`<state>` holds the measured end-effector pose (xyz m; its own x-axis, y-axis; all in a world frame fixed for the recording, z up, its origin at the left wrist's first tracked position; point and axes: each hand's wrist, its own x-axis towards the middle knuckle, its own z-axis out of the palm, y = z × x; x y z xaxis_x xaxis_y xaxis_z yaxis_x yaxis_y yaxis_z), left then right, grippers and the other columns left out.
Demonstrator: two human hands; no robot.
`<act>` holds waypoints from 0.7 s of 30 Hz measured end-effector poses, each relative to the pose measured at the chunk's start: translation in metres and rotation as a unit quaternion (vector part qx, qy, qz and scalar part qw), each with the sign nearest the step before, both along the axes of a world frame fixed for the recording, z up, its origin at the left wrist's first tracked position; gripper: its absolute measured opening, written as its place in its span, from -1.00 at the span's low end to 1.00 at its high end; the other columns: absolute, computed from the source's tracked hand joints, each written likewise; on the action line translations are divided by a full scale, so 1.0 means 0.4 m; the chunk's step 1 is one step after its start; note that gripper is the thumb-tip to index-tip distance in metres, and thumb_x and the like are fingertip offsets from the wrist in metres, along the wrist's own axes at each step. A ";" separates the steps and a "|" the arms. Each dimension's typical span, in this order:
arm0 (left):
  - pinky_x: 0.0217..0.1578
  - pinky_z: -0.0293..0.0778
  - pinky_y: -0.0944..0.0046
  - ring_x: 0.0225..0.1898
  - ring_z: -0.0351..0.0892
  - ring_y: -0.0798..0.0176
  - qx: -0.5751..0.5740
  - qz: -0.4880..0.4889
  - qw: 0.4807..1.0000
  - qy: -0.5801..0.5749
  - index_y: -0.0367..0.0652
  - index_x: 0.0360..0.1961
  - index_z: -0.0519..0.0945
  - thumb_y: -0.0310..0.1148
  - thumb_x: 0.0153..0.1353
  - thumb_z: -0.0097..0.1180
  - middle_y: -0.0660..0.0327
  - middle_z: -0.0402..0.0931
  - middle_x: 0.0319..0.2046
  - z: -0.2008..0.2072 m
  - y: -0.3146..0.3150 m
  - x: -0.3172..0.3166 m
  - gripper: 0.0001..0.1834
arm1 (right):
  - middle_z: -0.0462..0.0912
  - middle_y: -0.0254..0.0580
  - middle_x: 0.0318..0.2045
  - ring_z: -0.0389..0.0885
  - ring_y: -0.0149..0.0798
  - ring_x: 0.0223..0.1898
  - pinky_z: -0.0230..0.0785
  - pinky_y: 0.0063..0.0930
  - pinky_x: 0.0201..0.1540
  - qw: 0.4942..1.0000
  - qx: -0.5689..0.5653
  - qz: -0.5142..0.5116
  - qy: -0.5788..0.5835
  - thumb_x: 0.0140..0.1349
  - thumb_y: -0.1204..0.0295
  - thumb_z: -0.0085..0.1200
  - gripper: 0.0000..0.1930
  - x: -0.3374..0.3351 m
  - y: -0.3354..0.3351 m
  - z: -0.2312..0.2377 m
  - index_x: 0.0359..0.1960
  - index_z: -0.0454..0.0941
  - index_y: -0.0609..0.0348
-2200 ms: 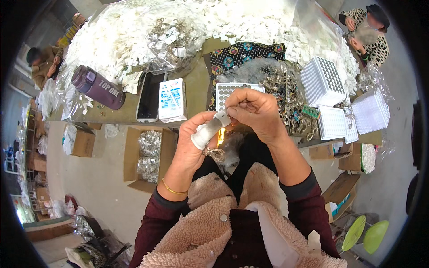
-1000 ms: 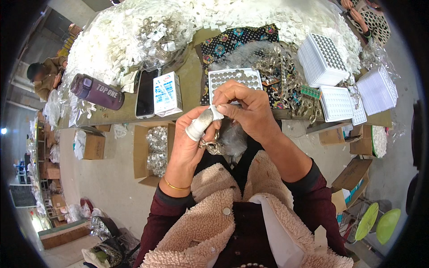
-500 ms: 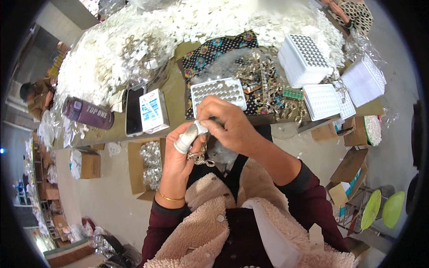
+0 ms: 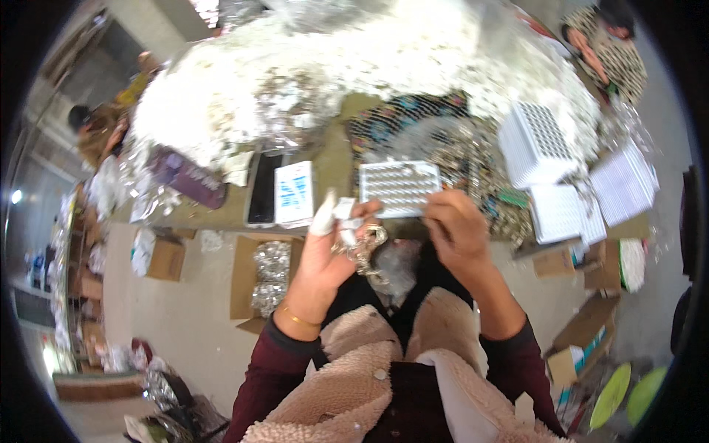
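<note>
My left hand (image 4: 325, 260) is closed on a silvery metal chain (image 4: 373, 247) that hangs from its fingers, with a small white tag (image 4: 344, 209) at the fingertips. A white cover (image 4: 323, 215) wraps its thumb. My right hand (image 4: 458, 230) is apart from the left, fingers bent together at the near right corner of a white tray (image 4: 362, 193) with rows of round hollows. What its fingertips pinch, if anything, is hidden and blurred. Across my lap lies a clear plastic bag (image 4: 397, 269).
White tags (image 4: 413, 52) heap across the table's far side. Left are a purple bottle (image 4: 186, 177), a phone (image 4: 262, 188) and a white box (image 4: 294, 193). Right are more chains (image 4: 484, 166) and stacked trays (image 4: 533, 148). A carton (image 4: 242, 284) stands below. Other people sit at both far sides.
My hands have come apart: the right moved right to the tray's corner, the left kept the chain and tag. The whole view has shifted, with things appearing farther right and lower.
</note>
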<state>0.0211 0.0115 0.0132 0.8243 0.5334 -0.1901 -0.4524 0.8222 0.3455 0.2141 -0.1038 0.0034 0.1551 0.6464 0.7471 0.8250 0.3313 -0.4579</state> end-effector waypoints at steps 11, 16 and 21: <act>-0.38 0.48 0.37 -0.41 0.52 0.37 0.444 0.388 0.787 0.179 -0.11 -0.18 0.61 -0.38 0.28 0.21 0.33 0.54 -0.38 0.228 0.435 0.129 -0.88 | 0.58 -0.07 -0.36 0.61 -0.09 -0.42 0.46 -0.39 -0.38 0.995 0.013 -0.050 0.081 -0.03 0.79 0.16 -0.82 0.059 -0.091 0.017 -0.39 0.52 0.32; -0.07 0.55 0.07 0.07 0.50 0.04 0.809 0.139 0.040 0.570 -0.03 -0.16 0.69 -0.51 0.15 0.11 0.10 0.54 -0.04 0.199 0.616 0.130 -0.75 | 0.60 -0.04 -0.32 0.62 -0.07 -0.35 0.46 -0.34 -0.31 0.992 0.031 -0.123 0.024 0.00 0.75 0.17 -0.83 0.116 -0.131 0.036 -0.36 0.54 0.30; -0.10 0.56 0.02 0.02 0.55 0.07 0.756 0.150 -0.015 0.637 -0.03 -0.19 0.68 -0.50 0.11 0.11 0.12 0.57 -0.11 0.200 0.620 0.139 -0.75 | 0.61 -0.02 -0.25 0.55 0.04 -0.25 0.37 -0.23 -0.16 0.964 -0.007 -0.258 -0.063 0.06 0.69 0.14 -0.84 0.175 -0.173 0.047 -0.29 0.57 0.30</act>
